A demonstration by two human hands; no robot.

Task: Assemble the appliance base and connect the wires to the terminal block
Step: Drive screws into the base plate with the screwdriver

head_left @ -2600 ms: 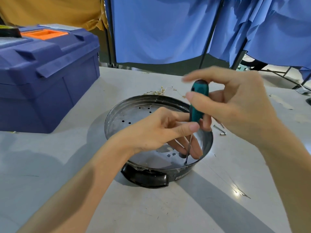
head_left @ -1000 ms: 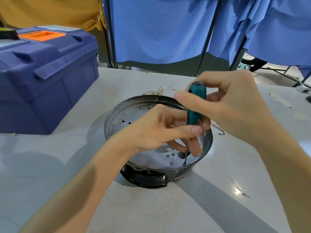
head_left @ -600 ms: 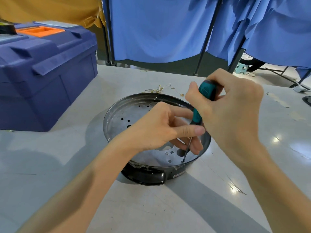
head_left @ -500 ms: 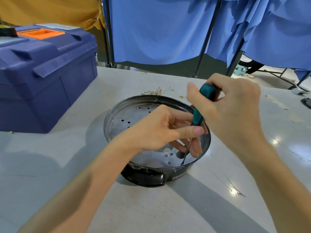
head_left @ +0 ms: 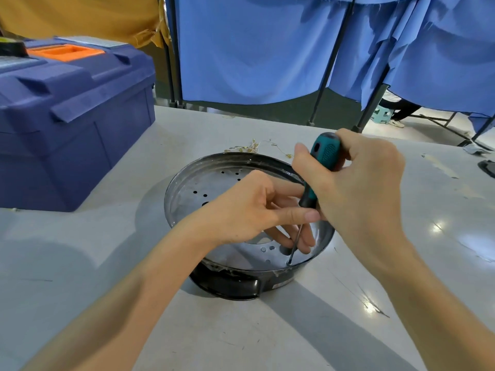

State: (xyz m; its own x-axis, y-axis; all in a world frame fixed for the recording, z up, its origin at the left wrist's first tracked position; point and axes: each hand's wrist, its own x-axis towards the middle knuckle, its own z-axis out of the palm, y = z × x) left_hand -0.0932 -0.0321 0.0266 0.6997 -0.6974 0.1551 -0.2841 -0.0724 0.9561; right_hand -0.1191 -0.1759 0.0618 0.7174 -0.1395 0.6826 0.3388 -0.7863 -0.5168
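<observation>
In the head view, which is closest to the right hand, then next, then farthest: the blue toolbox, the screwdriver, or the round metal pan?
1. Screwdriver, held in the right hand.
2. Round metal pan, just under it.
3. Blue toolbox, far left.

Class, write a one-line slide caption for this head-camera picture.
Right hand holds a green screwdriver tip-down in the round metal base; left hand pinches its shaft.

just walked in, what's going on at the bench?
A person is working on the round metal appliance base, which sits on the grey table, using a teal-handled screwdriver. The right hand grips the handle. The left hand pinches the shaft low down to steady it. The tip sits on the perforated plate near the front rim; whether a screw is there is too small to tell. A blue plastic toolbox stands to the left.
</observation>
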